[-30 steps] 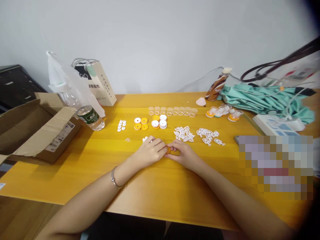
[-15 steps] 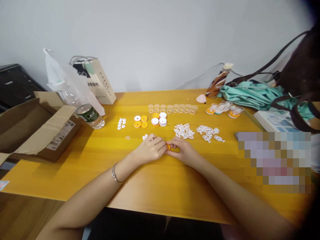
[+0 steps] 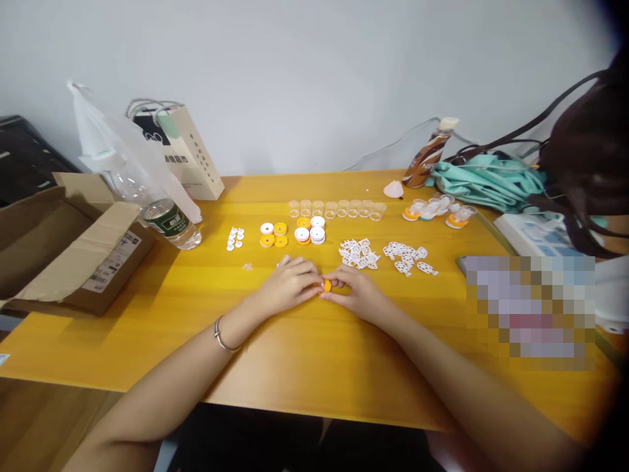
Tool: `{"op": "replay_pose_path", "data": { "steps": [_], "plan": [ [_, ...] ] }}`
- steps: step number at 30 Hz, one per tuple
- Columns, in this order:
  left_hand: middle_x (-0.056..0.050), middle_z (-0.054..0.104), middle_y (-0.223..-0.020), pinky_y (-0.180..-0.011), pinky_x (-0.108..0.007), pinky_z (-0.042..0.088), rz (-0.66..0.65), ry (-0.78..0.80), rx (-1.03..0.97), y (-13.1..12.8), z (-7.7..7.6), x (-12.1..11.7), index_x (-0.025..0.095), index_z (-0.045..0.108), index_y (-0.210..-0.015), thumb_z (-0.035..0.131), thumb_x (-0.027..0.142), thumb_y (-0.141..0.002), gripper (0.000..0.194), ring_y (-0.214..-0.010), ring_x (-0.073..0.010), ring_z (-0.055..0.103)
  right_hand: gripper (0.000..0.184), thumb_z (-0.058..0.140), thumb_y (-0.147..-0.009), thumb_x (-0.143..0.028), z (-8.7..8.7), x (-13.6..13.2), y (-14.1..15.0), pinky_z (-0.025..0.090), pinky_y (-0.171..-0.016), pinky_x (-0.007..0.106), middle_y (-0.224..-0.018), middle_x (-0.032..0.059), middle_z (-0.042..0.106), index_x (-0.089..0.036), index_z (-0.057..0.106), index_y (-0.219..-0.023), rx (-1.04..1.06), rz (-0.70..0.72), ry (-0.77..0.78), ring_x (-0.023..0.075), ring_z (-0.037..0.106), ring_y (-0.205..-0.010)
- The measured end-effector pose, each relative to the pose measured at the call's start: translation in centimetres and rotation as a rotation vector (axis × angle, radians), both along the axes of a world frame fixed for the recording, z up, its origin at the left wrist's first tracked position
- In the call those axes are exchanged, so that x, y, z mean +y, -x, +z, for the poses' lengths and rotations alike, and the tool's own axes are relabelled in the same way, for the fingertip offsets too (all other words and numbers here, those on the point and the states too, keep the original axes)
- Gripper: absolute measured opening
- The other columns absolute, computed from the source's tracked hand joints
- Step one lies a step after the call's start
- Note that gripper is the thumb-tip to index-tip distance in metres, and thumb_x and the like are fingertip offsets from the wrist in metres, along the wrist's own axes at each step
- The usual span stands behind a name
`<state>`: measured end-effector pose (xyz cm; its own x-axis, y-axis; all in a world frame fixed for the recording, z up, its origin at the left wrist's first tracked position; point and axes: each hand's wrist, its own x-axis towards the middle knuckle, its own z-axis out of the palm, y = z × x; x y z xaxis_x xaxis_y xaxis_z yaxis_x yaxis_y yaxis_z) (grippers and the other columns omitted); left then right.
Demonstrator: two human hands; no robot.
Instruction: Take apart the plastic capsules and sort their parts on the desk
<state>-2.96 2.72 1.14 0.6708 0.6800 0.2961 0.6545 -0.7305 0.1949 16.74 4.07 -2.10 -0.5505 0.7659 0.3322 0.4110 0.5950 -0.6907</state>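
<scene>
Between my two hands is a small orange plastic piece [image 3: 327, 286], held just above or on the table near its middle; I cannot tell which. My right hand [image 3: 361, 295] pinches it from the right with thumb and fingers. From the left, my left hand [image 3: 292, 283] closes its fingertips on the same piece, the back of the hand hiding part of the grip. Beyond the hands are white and orange round discs [image 3: 280, 240], some stacked. White cut-out plastic pieces [image 3: 360, 254] lie in a pile ahead of my right hand, with a second group [image 3: 403, 254] beside it.
Clear small cups [image 3: 343, 210] stand in a row behind the discs. Small white pegs [image 3: 234, 238] lie left. A cardboard box [image 3: 111, 262] and water bottle [image 3: 171, 225] stand at left; finished-looking orange-based capsules [image 3: 459, 217], a brown bottle [image 3: 428, 156] and green cloth [image 3: 486, 183] at right.
My left hand has turned slightly and its fingers have shifted on the orange piece, which now shows more. The whole view has moved a little.
</scene>
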Motion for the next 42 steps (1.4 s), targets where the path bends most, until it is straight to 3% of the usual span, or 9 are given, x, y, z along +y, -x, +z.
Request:
{"op": "replay_pose_path", "data": {
  "steps": [3, 17, 37, 42],
  "plan": [
    [-0.001, 0.06, -0.085, -0.071, -0.028, 0.028, 0.044, 0.101, -0.043, -0.3, 0.2, 0.0, 0.023, 0.064, -0.087, 0.048, 0.035, -0.087, 0.019, -0.083, -0.0145, 0.049, 0.016, 0.067, -0.071, -0.025, 0.1, 0.0, 0.0, 0.043, -0.066, 0.028, -0.071, 0.0011, 0.052, -0.02, 0.065, -0.086, -0.017, -0.003, 0.004, 0.0144, 0.051, -0.069],
    [0.0, 0.06, -0.081, -0.072, -0.028, 0.029, 0.135, 0.18, -0.131, -1.0, -0.1, 0.0, 0.018, 0.06, -0.077, 0.056, 0.026, -0.076, 0.008, -0.08, -0.0148, 0.051, 0.013, 0.067, -0.071, -0.023, 0.4, 0.0, 0.1, 0.041, -0.063, 0.026, -0.069, 0.0009, 0.05, -0.018, 0.064, -0.083, -0.027, 0.004, 0.008, 0.0139, 0.048, -0.067],
    [0.0, 0.062, -0.082, -0.077, -0.028, 0.032, 0.088, 0.224, -0.196, -0.2, 0.2, 0.2, 0.019, 0.062, -0.08, 0.056, 0.023, -0.079, 0.007, -0.081, -0.0149, 0.053, 0.016, 0.067, -0.071, -0.023, 0.4, 0.0, 0.1, 0.043, -0.065, 0.027, -0.071, 0.0011, 0.051, -0.018, 0.064, -0.086, -0.013, 0.002, 0.022, 0.0138, 0.049, -0.068],
    [-0.001, 0.062, -0.08, -0.074, -0.028, 0.036, 0.107, 0.303, -0.189, -0.4, 0.2, 0.0, 0.02, 0.065, -0.079, 0.057, 0.03, -0.08, 0.012, -0.079, -0.0149, 0.054, 0.018, 0.07, -0.069, -0.026, 0.2, -0.1, 0.1, 0.042, -0.064, 0.027, -0.071, 0.0009, 0.052, -0.018, 0.062, -0.083, -0.006, -0.019, 0.032, 0.0142, 0.05, -0.069]
  ]
}}
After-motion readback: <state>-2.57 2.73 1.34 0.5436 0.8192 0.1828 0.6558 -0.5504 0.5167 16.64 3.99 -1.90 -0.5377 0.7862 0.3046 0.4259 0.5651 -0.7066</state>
